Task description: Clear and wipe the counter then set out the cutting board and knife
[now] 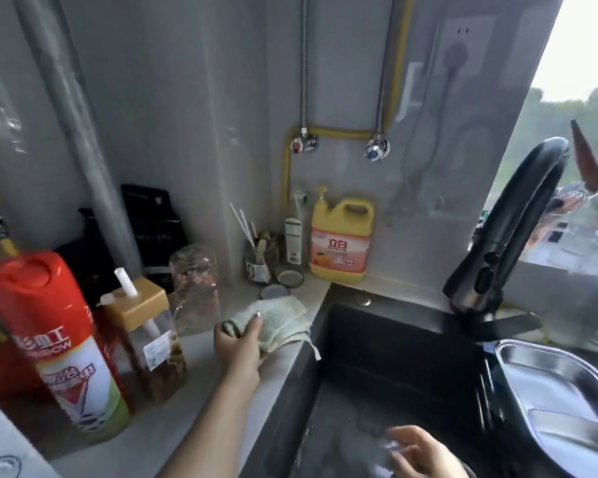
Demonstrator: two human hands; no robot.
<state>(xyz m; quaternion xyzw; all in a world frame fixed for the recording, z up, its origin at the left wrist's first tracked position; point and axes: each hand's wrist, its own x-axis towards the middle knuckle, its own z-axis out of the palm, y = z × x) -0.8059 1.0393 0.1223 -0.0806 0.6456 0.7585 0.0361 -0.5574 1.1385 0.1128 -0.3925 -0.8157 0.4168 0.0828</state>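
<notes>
While left grip (237, 343) clenches cloth (283, 322) on counter (152, 426) at sink (394, 339) edge, wiping step in hand. Right grip (425, 453) hangs over sink, blurred, fingers loose, apparently released. Next stroke likely calls for shifting 3 obstacles: spray can (59, 343), jar (145, 339), glass (195, 288). Cutting board, knife not seen.

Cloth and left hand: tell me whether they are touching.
Touching. The head view shows the left hand gripping the cloth, curled round its bunched edge.
</notes>
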